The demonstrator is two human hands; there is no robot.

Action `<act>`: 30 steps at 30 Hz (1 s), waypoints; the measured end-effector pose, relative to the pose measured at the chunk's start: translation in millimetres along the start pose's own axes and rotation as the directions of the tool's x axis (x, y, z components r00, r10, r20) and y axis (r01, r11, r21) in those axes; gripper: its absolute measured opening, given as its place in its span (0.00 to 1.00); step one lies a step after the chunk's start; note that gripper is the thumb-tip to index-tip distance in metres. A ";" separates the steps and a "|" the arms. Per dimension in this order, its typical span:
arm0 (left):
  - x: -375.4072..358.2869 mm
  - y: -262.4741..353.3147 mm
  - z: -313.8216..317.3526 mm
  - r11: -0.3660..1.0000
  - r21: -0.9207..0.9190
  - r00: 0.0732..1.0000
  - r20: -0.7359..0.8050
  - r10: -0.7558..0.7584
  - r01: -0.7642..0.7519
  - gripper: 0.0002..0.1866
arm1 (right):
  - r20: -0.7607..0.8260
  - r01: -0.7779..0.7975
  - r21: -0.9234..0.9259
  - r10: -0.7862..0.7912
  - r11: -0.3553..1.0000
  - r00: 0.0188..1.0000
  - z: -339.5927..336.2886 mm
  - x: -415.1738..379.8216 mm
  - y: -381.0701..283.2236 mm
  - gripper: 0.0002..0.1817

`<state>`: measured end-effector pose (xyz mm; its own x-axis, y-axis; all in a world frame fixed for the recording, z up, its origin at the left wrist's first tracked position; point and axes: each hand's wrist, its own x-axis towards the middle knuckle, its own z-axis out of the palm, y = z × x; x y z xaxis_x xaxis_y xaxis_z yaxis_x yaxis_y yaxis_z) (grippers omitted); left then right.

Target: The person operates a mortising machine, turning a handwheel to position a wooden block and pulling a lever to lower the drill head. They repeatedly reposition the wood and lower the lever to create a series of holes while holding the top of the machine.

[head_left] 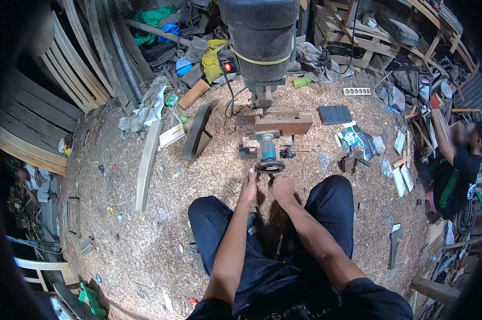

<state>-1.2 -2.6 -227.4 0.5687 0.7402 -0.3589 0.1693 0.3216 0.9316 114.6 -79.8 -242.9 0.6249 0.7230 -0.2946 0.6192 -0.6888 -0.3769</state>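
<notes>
While the person sat with knees spread on either side of the machine, both hands were at the dark handwheel [270, 167], near the middle of the shavings-strewn floor [129, 250]. The left hand [247, 188] was half open, its fingertips pointing up at the left side of the rim; whether it gripped the rim, I cannot tell. The right hand [282, 189] was curled closed on the near right side of the wheel, knuckles upward.

Beyond the wheel stood a teal vise [268, 148], and across its far end lay a brown wooden block [283, 124], its long face toward the person. A bit [264, 104] pointed down at the block's far left side from the large dark motor housing [259, 42]; contact between them was unclear. A red switch [227, 67] glowed beside the housing.

To the right of the block were a dark flat slab [335, 114] and, nearer the floor's far edge, a white power strip [357, 92]. To the left lay a dark curved timber [198, 130] and a long pale one [148, 165]. Boards [33, 101] leaned along the floor's far left corner. Another person [460, 165] sat at the floor's right edge.
</notes>
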 end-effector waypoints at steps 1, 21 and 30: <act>0.9 -3.8 -0.3 0.999 0.014 0.999 0.005 0.040 -0.040 0.32 | -0.006 0.004 -0.001 -0.004 1.000 1.000 1.7 -0.5 0.8 0.11; -19.1 421.7 60.1 0.061 0.532 -0.063 -0.212 0.975 -0.844 0.13 | -0.830 0.779 0.353 -0.210 0.517 0.516 -447.5 -13.4 -149.8 0.17; 25.3 492.7 87.9 0.098 0.783 -0.044 -0.158 0.986 -0.614 0.14 | -0.846 0.688 0.343 -0.108 0.640 0.522 -562.5 139.2 -223.3 0.26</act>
<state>167.4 122.8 227.6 0.0150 0.3782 0.9256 0.2978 -0.8854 0.3570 330.8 144.9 294.2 0.6618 0.4065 0.6299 0.6630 0.0748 -0.7449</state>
